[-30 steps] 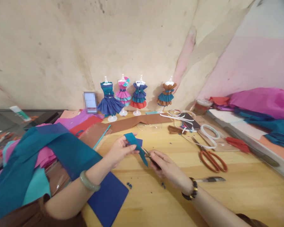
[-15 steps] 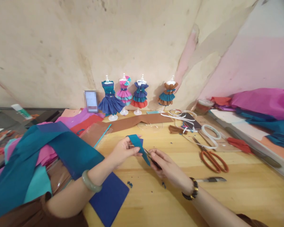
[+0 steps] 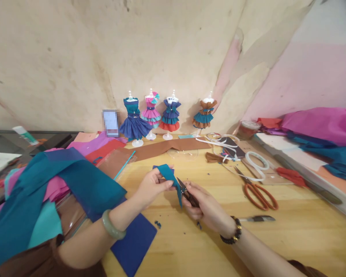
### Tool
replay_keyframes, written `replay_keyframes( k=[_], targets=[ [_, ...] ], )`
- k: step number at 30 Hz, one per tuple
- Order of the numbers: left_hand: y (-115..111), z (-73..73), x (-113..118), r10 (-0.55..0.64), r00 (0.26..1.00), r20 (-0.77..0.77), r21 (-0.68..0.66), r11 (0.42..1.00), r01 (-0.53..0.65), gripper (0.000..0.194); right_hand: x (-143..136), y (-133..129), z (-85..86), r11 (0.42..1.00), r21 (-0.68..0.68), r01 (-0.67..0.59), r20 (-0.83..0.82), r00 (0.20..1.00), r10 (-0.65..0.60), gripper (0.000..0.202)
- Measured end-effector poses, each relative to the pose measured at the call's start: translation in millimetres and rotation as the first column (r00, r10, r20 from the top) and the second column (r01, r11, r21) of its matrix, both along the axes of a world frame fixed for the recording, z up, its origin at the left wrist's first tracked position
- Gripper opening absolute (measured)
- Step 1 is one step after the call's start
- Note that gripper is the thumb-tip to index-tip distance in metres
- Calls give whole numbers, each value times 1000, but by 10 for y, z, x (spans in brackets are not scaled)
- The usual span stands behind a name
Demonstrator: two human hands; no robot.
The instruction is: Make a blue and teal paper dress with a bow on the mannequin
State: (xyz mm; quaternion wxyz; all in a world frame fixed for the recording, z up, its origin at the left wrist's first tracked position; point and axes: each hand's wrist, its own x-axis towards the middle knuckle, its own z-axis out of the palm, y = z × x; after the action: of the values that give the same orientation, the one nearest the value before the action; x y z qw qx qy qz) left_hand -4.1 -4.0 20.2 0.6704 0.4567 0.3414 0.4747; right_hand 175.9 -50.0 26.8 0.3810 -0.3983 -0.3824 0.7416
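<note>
My left hand (image 3: pixel 150 187) pinches a small teal paper piece (image 3: pixel 170 176) above the wooden table (image 3: pixel 276 238), with a dark blue scrap behind it. My right hand (image 3: pixel 204 204) grips small dark snips (image 3: pixel 185 190), their blades apart at the teal piece's lower edge. A jade bangle sits on my left wrist and a bead bracelet on my right. A dark blue sheet (image 3: pixel 134 240) lies on the table beneath my left forearm.
Several miniature dress mannequins (image 3: pixel 151 115) stand by the wall. Orange-handled scissors (image 3: pixel 255 190), white tape rolls (image 3: pixel 255 161), a brown strip (image 3: pixel 167 148) and a craft knife (image 3: pixel 258 218) lie on the table. Teal and pink tissue (image 3: pixel 46 184) is piled at left, magenta tissue (image 3: pixel 320 125) at right.
The teal piece has turned and folded a little in my left hand. The snips' blades have opened at its edge. Both hands stayed in nearly the same place.
</note>
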Motion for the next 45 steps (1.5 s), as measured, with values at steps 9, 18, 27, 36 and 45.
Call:
replay_keyframes(
  k=[9, 18, 27, 36, 45],
  targets=[
    [4, -29, 15, 0, 1000, -25, 22, 1000, 0, 51, 15, -3, -29, 999, -31, -19, -93, 995, 16, 47],
    [-13, 1, 25, 15, 999, -33, 16, 1000, -15, 52, -25, -22, 26, 996, 59, 65, 2, 998, -66, 51],
    [-21, -20, 32, 3, 1000, -11, 24, 1000, -3, 52, -9, -19, -5, 996, 76, 55, -6, 999, -54, 48],
    [-32, -30, 45, 9, 1000, -6, 27, 1000, -9, 62, -25, -20, -8, 996, 64, 65, -16, 998, -64, 49],
    [-57, 13, 63, 34, 999, -19, 62, 998, -33, 91, -32, -17, -29, 997, 38, 71, -41, 997, -69, 49]
  ],
)
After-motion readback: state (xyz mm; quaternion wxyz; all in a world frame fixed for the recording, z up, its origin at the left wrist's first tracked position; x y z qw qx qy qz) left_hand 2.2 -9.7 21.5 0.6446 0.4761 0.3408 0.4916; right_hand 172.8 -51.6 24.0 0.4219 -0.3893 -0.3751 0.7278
